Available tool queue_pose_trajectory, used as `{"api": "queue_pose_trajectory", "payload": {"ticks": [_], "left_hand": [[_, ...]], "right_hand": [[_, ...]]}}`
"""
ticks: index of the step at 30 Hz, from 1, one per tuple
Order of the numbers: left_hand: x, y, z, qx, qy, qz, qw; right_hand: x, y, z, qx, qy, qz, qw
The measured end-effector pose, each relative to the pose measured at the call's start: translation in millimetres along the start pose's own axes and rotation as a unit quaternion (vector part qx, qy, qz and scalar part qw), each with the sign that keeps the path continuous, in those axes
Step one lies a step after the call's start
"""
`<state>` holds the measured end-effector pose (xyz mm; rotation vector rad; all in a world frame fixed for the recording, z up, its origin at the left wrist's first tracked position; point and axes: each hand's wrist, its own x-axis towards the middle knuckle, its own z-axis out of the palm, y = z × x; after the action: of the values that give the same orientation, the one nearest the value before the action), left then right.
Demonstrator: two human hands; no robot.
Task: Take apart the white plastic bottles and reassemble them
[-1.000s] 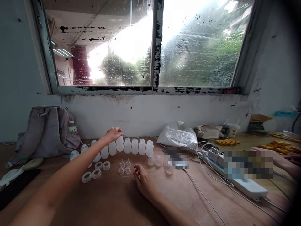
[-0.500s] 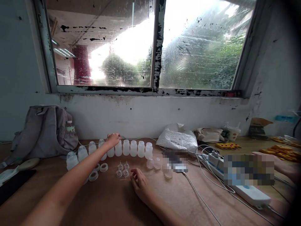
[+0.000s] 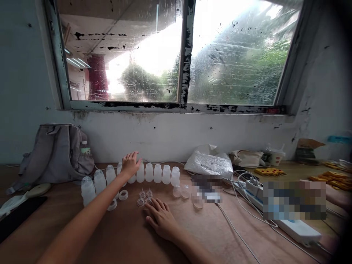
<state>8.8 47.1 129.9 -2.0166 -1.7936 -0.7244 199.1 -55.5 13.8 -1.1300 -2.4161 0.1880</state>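
Observation:
A curved row of frosted baby bottles (image 3: 157,173) stands along the back of the table. The left-end bottles, such as this bottle (image 3: 88,190), have clear tops; those at the right are open-necked. My left hand (image 3: 130,165) is over the row with fingers spread, covering part of some bottles; whether it touches one I cannot tell. My right hand (image 3: 162,218) lies palm down, fingers stretched out, its fingertips at a small group of clear bottle teats (image 3: 141,202). White collar rings (image 3: 123,195) lie beside my left forearm, which hides some of them.
Clear round caps (image 3: 185,194) lie right of the bottles. Further right are a cabled phone (image 3: 211,197), a silver bag (image 3: 209,163) and a white power strip (image 3: 299,231). A grey backpack (image 3: 57,154) stands left. Another person's hand (image 3: 316,189) is at the far right, beside yellow parts (image 3: 330,179).
My left hand has come off the bottle top it was at, moved slightly left and spread its fingers. My right hand has reached left to the teats, its fingers straightening.

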Motion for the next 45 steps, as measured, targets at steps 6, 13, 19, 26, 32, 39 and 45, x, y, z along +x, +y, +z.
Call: {"api": "queue_pose_trajectory", "payload": {"ticks": [6, 13, 19, 26, 32, 39, 45], "left_hand": [[-95, -21, 5.1, 0.018, -0.002, -0.011, 1.000], [-139, -37, 34.2, 0.021, 0.004, 0.009, 1.000], [-141, -31, 28.2, -0.172, 0.074, 0.114, 0.976], [-156, -7, 6.0, -0.284, 0.026, 0.233, 0.930], [-161, 3, -1.8, -0.283, -0.065, 0.239, 0.927], [-162, 4, 11.2, -0.282, -0.123, 0.214, 0.927], [-161, 4, 5.1, -0.262, -0.127, 0.189, 0.938]], "right_hand": [[6, 1, 1, -0.007, -0.021, 0.005, 1.000], [-2, -13, -16, 0.050, 0.012, -0.062, 0.997], [-4, -19, -15, 0.078, -0.069, -0.086, 0.991], [-1, -11, -10, 0.158, -0.034, -0.096, 0.982], [4, -3, -1, 0.200, 0.104, -0.014, 0.974], [3, 2, 8, 0.175, 0.125, -0.005, 0.977], [3, 1, 7, 0.168, 0.118, -0.010, 0.979]]}}
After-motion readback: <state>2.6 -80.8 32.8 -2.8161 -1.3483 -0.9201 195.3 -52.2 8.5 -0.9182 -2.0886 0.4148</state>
